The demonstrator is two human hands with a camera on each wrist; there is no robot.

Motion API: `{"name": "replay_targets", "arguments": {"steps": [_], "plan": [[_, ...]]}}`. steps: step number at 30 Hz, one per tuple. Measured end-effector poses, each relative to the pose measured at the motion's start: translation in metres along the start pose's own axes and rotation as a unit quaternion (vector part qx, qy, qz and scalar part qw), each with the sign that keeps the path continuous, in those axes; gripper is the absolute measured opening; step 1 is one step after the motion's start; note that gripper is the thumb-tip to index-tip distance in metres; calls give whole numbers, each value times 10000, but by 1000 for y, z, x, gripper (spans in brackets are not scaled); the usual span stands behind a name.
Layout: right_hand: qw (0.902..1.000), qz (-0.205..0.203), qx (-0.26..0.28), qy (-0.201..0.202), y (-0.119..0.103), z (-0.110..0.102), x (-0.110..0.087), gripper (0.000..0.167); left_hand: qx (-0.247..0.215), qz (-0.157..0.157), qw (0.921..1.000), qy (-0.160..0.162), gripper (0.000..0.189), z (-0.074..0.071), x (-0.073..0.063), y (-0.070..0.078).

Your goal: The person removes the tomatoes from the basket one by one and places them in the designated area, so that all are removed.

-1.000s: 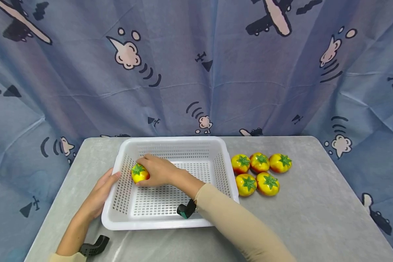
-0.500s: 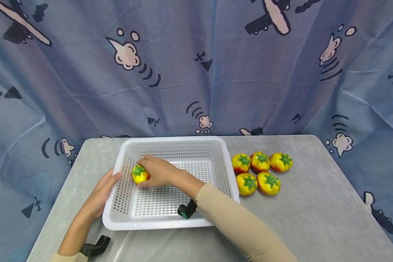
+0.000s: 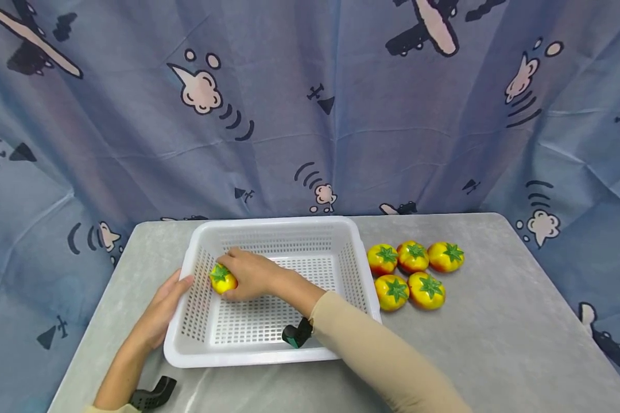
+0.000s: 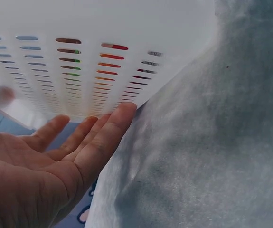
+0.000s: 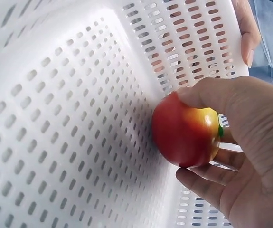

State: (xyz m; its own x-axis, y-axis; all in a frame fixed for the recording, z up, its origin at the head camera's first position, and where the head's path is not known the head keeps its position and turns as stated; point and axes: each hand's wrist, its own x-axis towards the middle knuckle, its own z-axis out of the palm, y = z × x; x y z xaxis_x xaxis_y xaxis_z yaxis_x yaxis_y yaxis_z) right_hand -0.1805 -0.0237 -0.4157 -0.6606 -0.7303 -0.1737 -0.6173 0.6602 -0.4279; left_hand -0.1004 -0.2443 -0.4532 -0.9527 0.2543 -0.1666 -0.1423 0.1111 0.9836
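Note:
A white perforated plastic basket (image 3: 258, 360) stands on the grey table. Inside it, near the left wall, my right hand (image 3: 253, 275) grips a red-and-yellow tomato (image 3: 222, 279) with a green star-shaped leaf top. In the right wrist view the thumb lies on one side of the tomato (image 5: 181, 130) and the fingers curl round the other, close to the basket floor and wall. My left hand (image 3: 160, 307) is at the basket's left side, its thumb by the rim. In the left wrist view its fingers (image 4: 110, 135) are fairly straight against the outer wall.
Several more tomatoes (image 3: 426, 291) lie in two rows on the table, just right of the basket. A blue patterned curtain (image 3: 289, 115) hangs behind the table's (image 3: 496, 321) back edge. My right forearm (image 3: 372, 350) crosses over the basket's front right rim.
The head view shifts very slightly. Both hands, the gripped tomato and the basket keep nearly the same places relative to each other.

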Motion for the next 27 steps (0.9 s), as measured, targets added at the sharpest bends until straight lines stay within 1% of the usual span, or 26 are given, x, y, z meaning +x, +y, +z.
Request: {"name": "replay_targets", "arguments": {"steps": [5, 11, 17, 23, 27], "plan": [[9999, 64, -52, -117, -1, -1, -5, 73, -83, -13, 10000, -23, 66, 3, 0, -2], [9998, -91, -23, -151, -4, 0, -4, 73, -21, -78, 10000, 47, 66, -1, -5, -2], [10000, -75, 46, 7, -4, 0, 1, 74, -20, -56, 9999, 88, 66, -6, -1, 2], [9996, -121, 233, -62, -1, 2, 3, 73, 0, -155, 9999, 39, 67, -5, 0, 1], [9994, -146, 274, -122, 0, 0, 0, 72, 10, -157, 9999, 33, 67, -3, 0, 1]]}}
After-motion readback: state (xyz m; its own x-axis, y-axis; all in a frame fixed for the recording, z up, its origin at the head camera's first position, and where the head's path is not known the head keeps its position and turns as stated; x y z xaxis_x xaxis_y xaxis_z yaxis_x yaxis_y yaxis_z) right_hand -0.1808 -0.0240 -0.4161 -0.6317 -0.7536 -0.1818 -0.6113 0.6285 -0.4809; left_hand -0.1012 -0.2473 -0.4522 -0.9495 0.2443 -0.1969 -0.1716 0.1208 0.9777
